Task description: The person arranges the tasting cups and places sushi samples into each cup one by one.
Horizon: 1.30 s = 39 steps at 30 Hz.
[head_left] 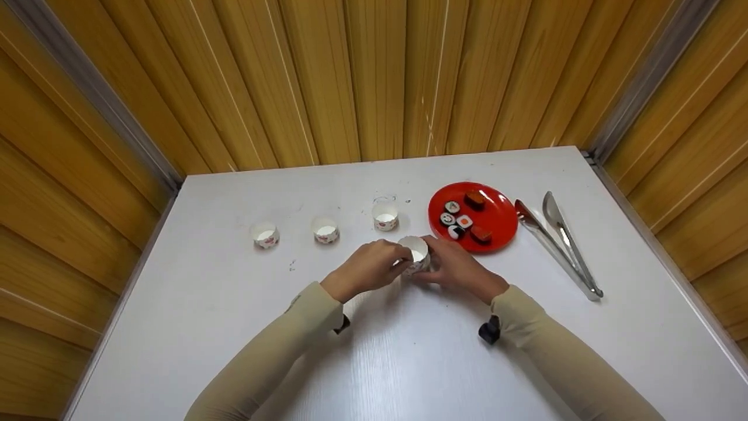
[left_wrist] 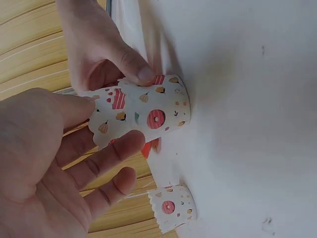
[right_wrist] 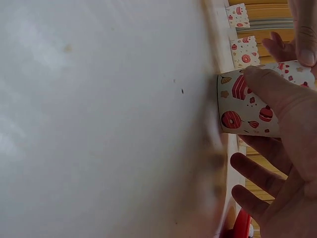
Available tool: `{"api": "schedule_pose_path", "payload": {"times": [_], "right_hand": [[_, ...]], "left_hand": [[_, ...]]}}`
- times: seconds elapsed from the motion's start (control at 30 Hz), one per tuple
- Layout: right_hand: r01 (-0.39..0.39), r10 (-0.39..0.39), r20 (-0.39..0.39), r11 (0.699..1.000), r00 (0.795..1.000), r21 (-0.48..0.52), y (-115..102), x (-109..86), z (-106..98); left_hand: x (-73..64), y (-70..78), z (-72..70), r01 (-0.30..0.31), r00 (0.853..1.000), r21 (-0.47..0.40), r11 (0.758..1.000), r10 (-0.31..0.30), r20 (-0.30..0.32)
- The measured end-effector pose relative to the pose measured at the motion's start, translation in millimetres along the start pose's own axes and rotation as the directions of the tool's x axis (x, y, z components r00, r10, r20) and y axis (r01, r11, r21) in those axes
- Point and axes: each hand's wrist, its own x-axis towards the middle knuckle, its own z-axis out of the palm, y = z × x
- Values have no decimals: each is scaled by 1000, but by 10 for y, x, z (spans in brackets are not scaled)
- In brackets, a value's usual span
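Observation:
Two paper baking cups, one nested in the other, stand upright on the white table in front of me. Thumb and fingers of my right hand (head_left: pixel 461 268) grip the outer cup (right_wrist: pixel 237 104) low on its side, its last fingers spread free. My left hand (head_left: pixel 374 264) pinches the scalloped rim of the inner cup (left_wrist: pixel 106 106), which sticks up above the outer one. Both cups carry printed red cakes and doughnuts. In the left wrist view, the other left fingers extend beside the cup wall.
Three more paper cups stand in a row farther back: left (head_left: pixel 266 235), middle (head_left: pixel 325 231) and right (head_left: pixel 385 216). A red plate (head_left: pixel 499 219) with several sushi pieces (head_left: pixel 464 221) sits right of the hands. Metal tongs (head_left: pixel 561 245) lie beyond it. Wooden panels (head_left: pixel 374 82) enclose the table.

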Motion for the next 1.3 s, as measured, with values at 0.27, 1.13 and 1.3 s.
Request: {"api": "schedule_pose_path", "payload": {"times": [0.27,1.13,1.3], "right_hand": [[3,-3,0,1000,1000,5,5,2,5],[-11,11,26,1000,1000,-9,17,18,10],[-21,21,36,1000,999,-8,-7,18,-11]], "left_hand": [[-94,1,-179,-59,993,-49,997,53,-106],[-1008,-432,-608,167,916,-8,986,-158,-369],[-1237,-532,-655,223,888,-3,975,-204,-411]]}}
